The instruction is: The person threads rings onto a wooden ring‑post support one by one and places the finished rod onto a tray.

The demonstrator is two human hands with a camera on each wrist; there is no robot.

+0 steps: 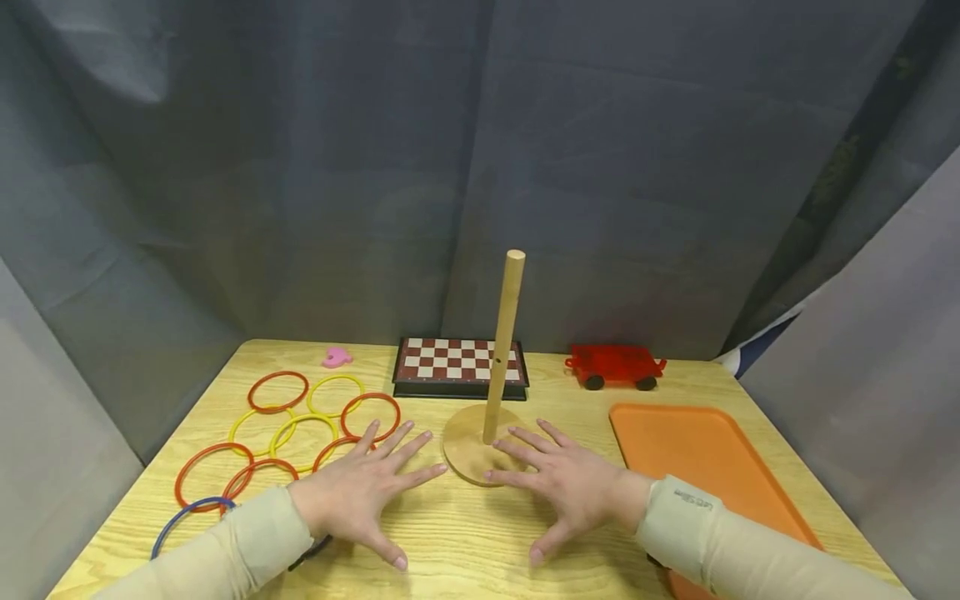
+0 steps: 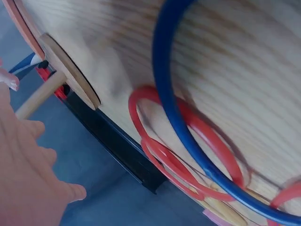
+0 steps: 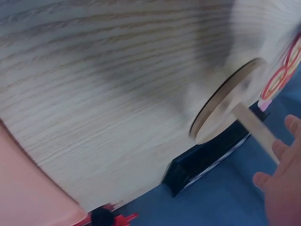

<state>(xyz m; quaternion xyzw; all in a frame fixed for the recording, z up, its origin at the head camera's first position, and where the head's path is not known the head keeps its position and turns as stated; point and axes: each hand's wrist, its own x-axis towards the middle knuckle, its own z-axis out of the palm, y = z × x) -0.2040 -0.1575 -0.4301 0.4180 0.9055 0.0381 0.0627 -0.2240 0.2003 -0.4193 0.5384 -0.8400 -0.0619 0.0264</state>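
Both hands hover over the front of the wooden table with fingers spread and hold nothing. My left hand (image 1: 363,487) is beside the cluster of rings, covering part of a red ring (image 1: 330,450). Across from it, my right hand (image 1: 566,479) has its fingertips over the edge of the round base (image 1: 461,446) in the head view. From that base a wooden peg (image 1: 506,325) rises upright, with no ring on it. A blue ring (image 2: 162,70) lies nearest the left wrist, partly over a red ring (image 2: 211,132). The right wrist view shows the base (image 3: 225,108) and peg just past the fingers.
Red and yellow rings (image 1: 303,417) overlap at the left. Behind the base sits a chessboard box (image 1: 450,362), with a small pink piece (image 1: 337,357) to its left. A red toy wagon (image 1: 615,365) stands at the back right, and an orange tray (image 1: 697,450) lies under the right forearm.
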